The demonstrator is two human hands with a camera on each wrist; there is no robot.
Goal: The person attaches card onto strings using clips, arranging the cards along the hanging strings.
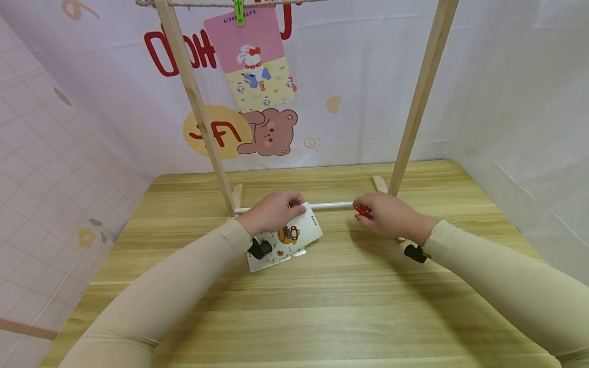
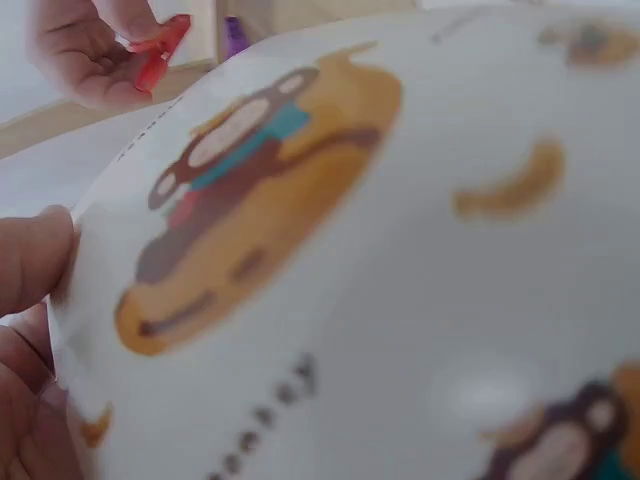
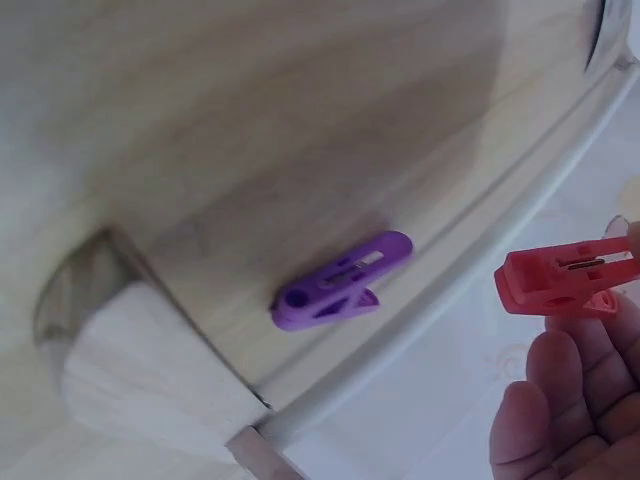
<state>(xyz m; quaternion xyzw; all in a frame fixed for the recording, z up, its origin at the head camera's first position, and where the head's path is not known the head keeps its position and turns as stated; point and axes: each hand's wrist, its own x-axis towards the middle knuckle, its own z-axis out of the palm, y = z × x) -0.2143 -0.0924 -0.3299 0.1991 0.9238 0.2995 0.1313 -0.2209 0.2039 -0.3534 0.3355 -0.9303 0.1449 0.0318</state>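
Between thumb and fingers, my left hand (image 1: 275,210) pinches the upper edge of a white card (image 1: 307,228) printed with a monkey and bananas. The card bends in the left wrist view and fills most of it. Under it, partly hidden, lies another white card (image 1: 258,263) on the table. My right hand (image 1: 390,214) holds a red clothespin (image 3: 540,280) by its handle end, close to the white rod at the right. A purple clothespin (image 3: 340,285) lies on the table just below that hand.
A wooden frame has a left post (image 1: 195,97), a right post (image 1: 423,97), a low white rod (image 1: 331,205) and a rope (image 1: 202,4) above. From the rope hangs a pink and yellow rabbit card (image 1: 250,41), held by a green clothespin (image 1: 239,13). A printed curtain (image 1: 359,76) hangs behind.
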